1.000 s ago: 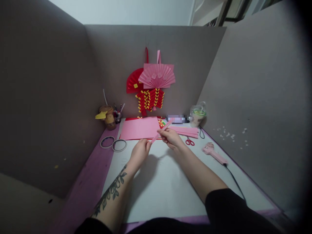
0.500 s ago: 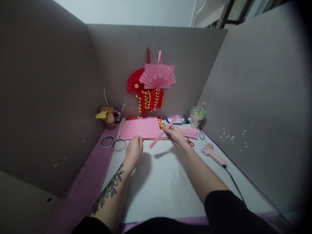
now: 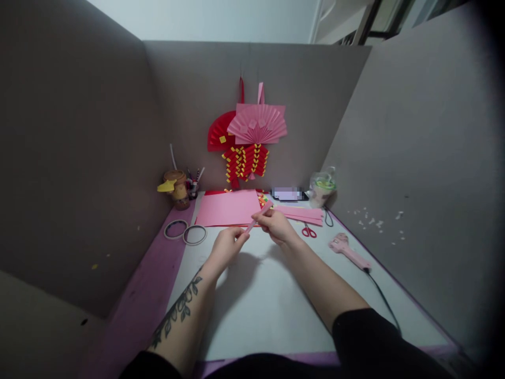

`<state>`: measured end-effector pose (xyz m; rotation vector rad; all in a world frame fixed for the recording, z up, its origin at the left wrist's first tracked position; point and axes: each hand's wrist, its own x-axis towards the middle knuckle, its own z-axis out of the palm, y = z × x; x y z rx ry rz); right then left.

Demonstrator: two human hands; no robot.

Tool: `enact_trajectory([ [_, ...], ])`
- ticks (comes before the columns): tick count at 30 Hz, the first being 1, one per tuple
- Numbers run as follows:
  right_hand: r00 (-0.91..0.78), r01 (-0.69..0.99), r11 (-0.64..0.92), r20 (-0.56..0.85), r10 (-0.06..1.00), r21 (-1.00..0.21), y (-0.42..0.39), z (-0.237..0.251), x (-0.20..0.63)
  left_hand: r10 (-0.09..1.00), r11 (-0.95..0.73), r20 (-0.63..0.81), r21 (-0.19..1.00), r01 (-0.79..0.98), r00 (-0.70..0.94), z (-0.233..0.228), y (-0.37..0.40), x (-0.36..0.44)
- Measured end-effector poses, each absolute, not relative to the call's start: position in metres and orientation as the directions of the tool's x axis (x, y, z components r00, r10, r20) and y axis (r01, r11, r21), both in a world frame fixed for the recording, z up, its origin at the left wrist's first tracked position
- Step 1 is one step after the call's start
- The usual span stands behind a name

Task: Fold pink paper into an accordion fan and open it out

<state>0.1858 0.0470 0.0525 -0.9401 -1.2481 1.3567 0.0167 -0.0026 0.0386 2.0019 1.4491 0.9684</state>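
- Half a second before, the left hand had been apart from the pink paper strip, resting low near the worktop; it had since come back up, and its fingertips met the strip's lower end.
- The right hand had drawn slightly nearer the body and lowered the strip, which stood at a flatter slant than before.
- Both grips were closed on the strip: the right pinching its middle to upper part, the left pinching the near end. The strip hung in the air between the hands, above the white surface and just in front of the pink paper sheet.
- Judged from this, the two-handed hold was restored, so work on the strip could go on from its near end.
- Open room lay toward the body, where the white surface was bare under the forearms.
- Ahead, the sheet and a stack of pink strips crowded the far edge, with red scissors just right of the right wrist.
- The glue gun and its cord lay well apart at the right; two tape rolls sat left, near the purple border.
- Grey partition walls closed in three sides.
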Motion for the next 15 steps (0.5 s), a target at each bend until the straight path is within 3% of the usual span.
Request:
enact_trajectory([
  [9, -0.015, -0.284, 0.134, 0.144, 0.989, -0.949, 0.055, 0.073, 0.217, 0.948, -0.317, 0.227, 0.734, 0.600, 0.223, 0.039, -0.004, 0.016],
  [15, 0.068, -0.355, 0.140, 0.124, 0.990, -0.924, 0.059, 0.082, 0.232, 0.961, -0.273, 0.232, 0.737, 0.619, 0.147, 0.036, -0.001, 0.013],
])
